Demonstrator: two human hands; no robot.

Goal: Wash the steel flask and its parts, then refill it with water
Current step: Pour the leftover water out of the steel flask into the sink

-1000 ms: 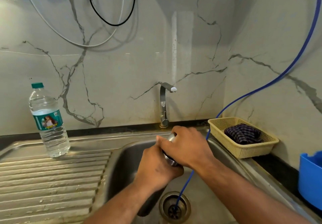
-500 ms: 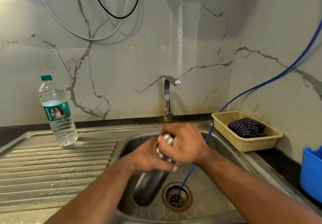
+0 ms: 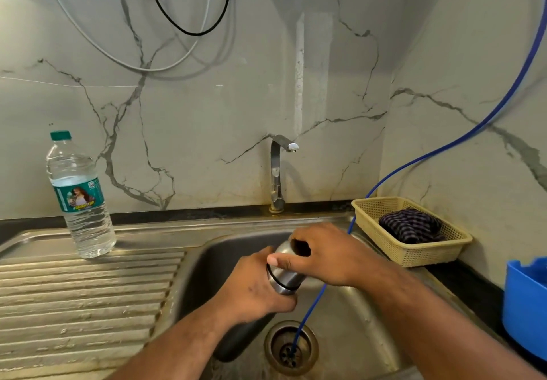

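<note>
The steel flask [image 3: 284,276] hangs tilted over the sink basin [image 3: 349,314], its base pointing down toward me and its top toward the tap. My left hand [image 3: 251,288] grips the flask's body. My right hand [image 3: 322,254] wraps its fingers and thumb around the flask's cap end. A black ring line shows on the steel just below my right thumb. The tap [image 3: 278,169] stands behind the basin with no water running.
A plastic water bottle [image 3: 80,196] stands on the ribbed drainboard [image 3: 83,305] at left. A blue hose [image 3: 310,311] runs from the right wall into the drain [image 3: 291,348]. A beige basket [image 3: 414,249] with a checked cloth and a blue tub [image 3: 525,302] sit at right.
My left hand slid up the flask's body, nearer the cap. My right hand turned on the top, its thumb now across the front. The camera view shifted a little.
</note>
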